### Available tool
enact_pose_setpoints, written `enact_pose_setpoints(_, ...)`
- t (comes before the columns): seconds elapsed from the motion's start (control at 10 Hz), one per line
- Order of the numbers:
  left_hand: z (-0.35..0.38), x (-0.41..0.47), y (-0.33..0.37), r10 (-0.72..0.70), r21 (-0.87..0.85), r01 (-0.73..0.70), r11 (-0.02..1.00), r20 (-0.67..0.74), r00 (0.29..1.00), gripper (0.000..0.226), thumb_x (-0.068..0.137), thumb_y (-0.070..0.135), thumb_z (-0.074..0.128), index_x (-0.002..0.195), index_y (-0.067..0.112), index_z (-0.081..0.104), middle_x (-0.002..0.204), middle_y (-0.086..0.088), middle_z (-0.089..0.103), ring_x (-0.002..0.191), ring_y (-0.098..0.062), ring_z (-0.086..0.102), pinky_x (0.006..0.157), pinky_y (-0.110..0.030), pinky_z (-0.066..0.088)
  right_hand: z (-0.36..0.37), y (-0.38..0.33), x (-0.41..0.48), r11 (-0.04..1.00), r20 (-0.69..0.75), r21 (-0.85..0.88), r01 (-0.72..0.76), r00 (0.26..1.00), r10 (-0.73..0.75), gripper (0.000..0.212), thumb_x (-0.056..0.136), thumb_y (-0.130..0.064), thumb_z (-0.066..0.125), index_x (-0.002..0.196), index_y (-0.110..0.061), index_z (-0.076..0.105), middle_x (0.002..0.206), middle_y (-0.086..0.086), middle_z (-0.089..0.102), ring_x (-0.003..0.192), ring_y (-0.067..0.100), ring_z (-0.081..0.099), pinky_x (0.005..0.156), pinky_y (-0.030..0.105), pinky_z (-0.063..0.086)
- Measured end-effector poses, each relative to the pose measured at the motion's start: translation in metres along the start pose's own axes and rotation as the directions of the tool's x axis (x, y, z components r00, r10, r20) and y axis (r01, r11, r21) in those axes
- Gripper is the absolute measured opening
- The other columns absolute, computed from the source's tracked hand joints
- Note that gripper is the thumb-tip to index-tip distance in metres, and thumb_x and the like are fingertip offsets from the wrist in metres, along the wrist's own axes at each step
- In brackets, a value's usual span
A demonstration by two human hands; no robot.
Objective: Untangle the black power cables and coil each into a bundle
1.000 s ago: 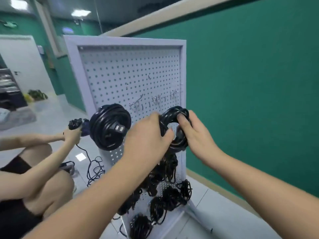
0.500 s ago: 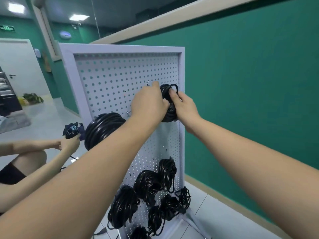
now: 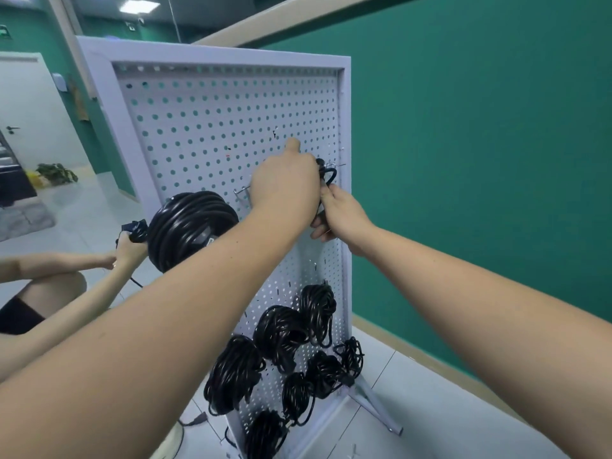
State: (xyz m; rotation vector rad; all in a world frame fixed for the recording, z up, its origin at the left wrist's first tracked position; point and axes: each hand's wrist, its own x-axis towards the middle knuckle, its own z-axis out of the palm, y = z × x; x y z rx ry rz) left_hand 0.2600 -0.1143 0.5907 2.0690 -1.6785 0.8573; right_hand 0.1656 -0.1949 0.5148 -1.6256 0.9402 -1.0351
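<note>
Both hands gripping the coiled cable (image 3: 326,173): left hand (image 3: 284,190) closed over its top, right hand (image 3: 342,217) curled round the lower part, at the hook (image 3: 337,165) by the pegboard (image 3: 205,120) right edge, mid-height. Risk imo: loop missing that thin hook, so bundle dropping and unwinding, since no tie is showing. Cable looking black, glossy, small tight coil, mostly hiding behind the left hand. Also other bundles (image 3: 281,332) hanging near the bottom right corner.

Around the pegboard (image 3: 205,120) centre, bare holes are lying open from 10 to 1 o'clock. A thick cable coil (image 3: 188,226) is blocking 9 o'clock, hanging cable bundles (image 3: 281,332) are crowding 5 to 6 o'clock, and the green wall (image 3: 463,160) is standing close at 3 o'clock.
</note>
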Motion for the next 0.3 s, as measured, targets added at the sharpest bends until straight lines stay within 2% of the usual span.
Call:
enact_pose_setpoints(0.1,-0.002,0.000,0.001,0.047,0.048,-0.049,0.998,0.043,0.998,0.011,0.106,0.017,0.056,0.111,0.016,0.066,0.103,-0.004,0.042,0.067,-0.028,0.046,0.055,-0.038,0.032,-0.003,0.000,-0.011,0.995,0.066,-0.079,-0.068,0.995,0.074,0.050,0.112,-0.061,0.035,0.122,-0.016,0.055,0.091,0.019,0.072,0.065,0.030,0.073,0.054,0.031,0.055)
enact_pose_setpoints(0.2,-0.004,-0.008,-0.005,0.069,0.031,-0.070,0.997,0.034,0.997,0.019,0.109,0.026,0.049,0.121,0.016,0.060,0.107,-0.005,0.046,0.075,-0.030,0.050,0.058,-0.040,0.040,-0.005,0.004,-0.023,0.987,0.096,-0.145,-0.072,0.992,0.086,0.054,0.111,-0.063,0.036,0.124,-0.013,0.054,0.095,0.021,0.073,0.064,0.028,0.073,0.056,0.035,0.058)
enact_pose_setpoints(0.3,-0.007,-0.016,-0.006,0.073,-0.030,-0.073,0.997,0.004,0.997,0.033,0.109,0.037,0.047,0.132,0.016,0.056,0.134,-0.010,0.049,0.103,-0.033,0.055,0.065,-0.044,0.043,-0.008,0.005,-0.037,0.982,0.072,-0.178,-0.063,0.994,0.077,0.056,0.110,-0.064,0.040,0.122,-0.012,0.055,0.100,0.021,0.075,0.065,0.027,0.072,0.061,0.038,0.058)
